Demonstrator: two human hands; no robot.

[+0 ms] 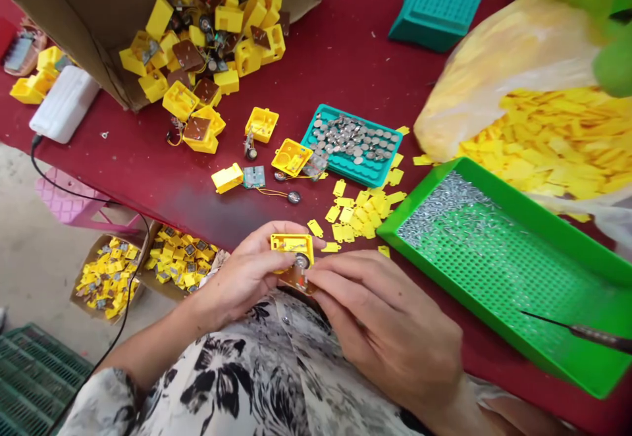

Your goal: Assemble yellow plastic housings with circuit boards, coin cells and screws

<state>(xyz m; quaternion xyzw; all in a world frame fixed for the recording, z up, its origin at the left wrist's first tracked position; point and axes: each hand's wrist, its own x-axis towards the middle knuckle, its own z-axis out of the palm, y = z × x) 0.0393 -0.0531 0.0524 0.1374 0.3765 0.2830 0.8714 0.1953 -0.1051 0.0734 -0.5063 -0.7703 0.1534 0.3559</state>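
My left hand (241, 271) grips a small yellow plastic housing (291, 246) from the left side. My right hand (385, 317) pinches a brown circuit board (296, 279) against its underside, and a round metal part (302, 261) shows at the housing's edge. Loose yellow tags (348, 215) lie just beyond my fingertips. Farther up are a teal tray of silver discs (351, 146) and several yellow housings with wired parts (254, 182). To the right stands a green tray of small metal screws (508, 271), with a screwdriver (592, 337) lying in it.
Yellow housings spill from a tipped cardboard box (74, 27) onto the red tabletop (128, 159). A plastic bag of yellow tags (538, 107) sits at right. A white power block (64, 103) trails a black cable past the table's edge, above cardboard trays of yellow units (106, 288).
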